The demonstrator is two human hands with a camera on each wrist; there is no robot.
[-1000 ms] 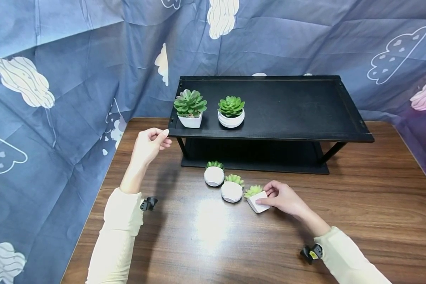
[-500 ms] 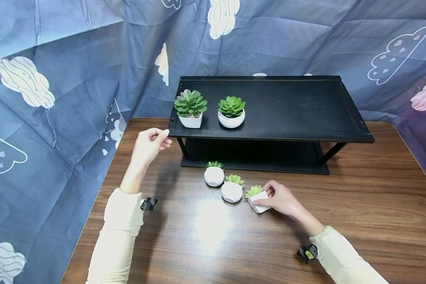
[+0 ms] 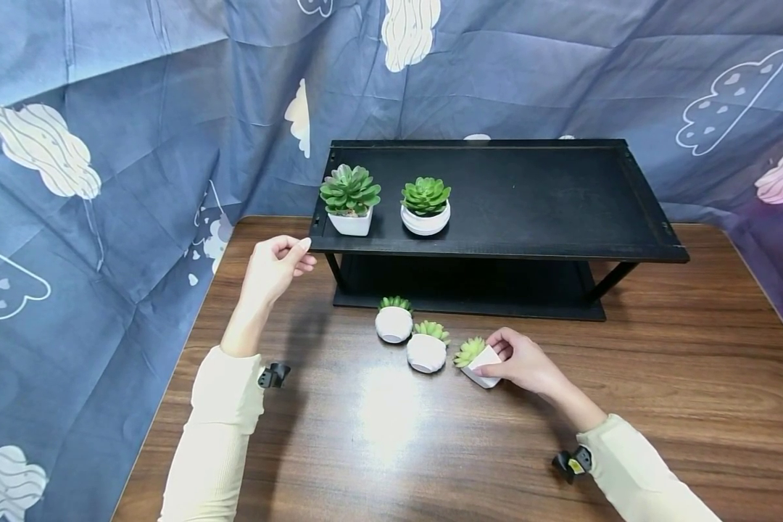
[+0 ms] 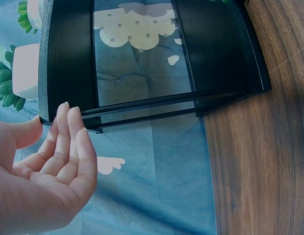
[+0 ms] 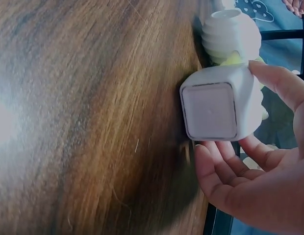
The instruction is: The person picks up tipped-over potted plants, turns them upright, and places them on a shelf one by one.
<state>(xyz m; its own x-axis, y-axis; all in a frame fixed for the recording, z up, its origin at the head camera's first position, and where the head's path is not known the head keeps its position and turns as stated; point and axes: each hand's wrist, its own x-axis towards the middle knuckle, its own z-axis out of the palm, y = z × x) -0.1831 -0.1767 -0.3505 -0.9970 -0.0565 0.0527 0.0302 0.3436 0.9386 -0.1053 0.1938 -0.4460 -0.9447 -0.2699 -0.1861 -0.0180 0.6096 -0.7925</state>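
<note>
My left hand (image 3: 270, 268) pinches the front left corner of a black two-tier shelf (image 3: 535, 196), thumb on the board's edge and fingers beneath, as the left wrist view shows. At the right, my right hand (image 3: 525, 362) holds a small square white pot with a pale green succulent (image 3: 486, 368) between thumb and fingers. That pot is tipped over, its leaves toward the left and its square base (image 5: 211, 111) facing the right wrist camera. Left of it on the table lie two round white succulent pots (image 3: 425, 352), also tipped, with their leaves toward the shelf.
On the shelf's upper board stand a larger succulent in a square white pot (image 3: 350, 210) and another in a round white pot (image 3: 425, 216). The lower board (image 3: 463, 283) sits beneath. Blue cloud-printed cloth (image 3: 528, 80) hangs behind the wooden table (image 3: 692, 348).
The small square pot in my right hand has turned and shifted slightly right, after the thumb slid across it. My left hand keeps its place on the shelf corner.
</note>
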